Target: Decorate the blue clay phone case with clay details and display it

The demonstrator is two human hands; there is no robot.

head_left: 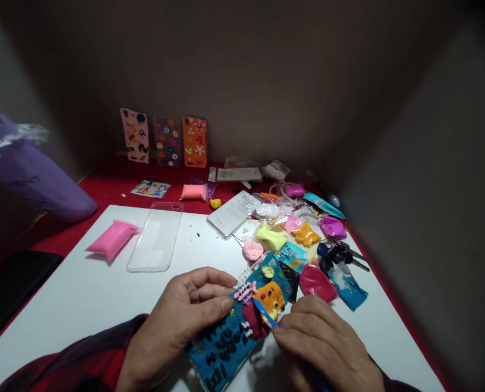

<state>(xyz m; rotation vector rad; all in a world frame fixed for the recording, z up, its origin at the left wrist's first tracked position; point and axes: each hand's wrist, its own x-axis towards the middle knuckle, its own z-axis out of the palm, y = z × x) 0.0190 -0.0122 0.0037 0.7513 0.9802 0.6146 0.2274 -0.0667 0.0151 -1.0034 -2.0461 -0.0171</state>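
My left hand [185, 316] grips a phone case [216, 354] by its left edge, thumb on top. Teal clay covers the case, with black clay lettering, an orange face with eyes, a dark red patch and small pink and white shapes on it. Between the fingers of my right hand [327, 340] is a blue modelling tool [266, 313]. Its flat tip touches or hovers just over the clay beside the orange face; I cannot tell which. The case is tilted above the white board, and part of its lower right side is behind my right hand.
A clear phone case [156, 239] and a pink clay packet [112, 239] lie to the left. Clay packets [318, 283], keys [354, 256] and wrappers crowd the right. Three decorated cases [195, 141] stand at the back. A purple object [34, 169] leans in from the left.
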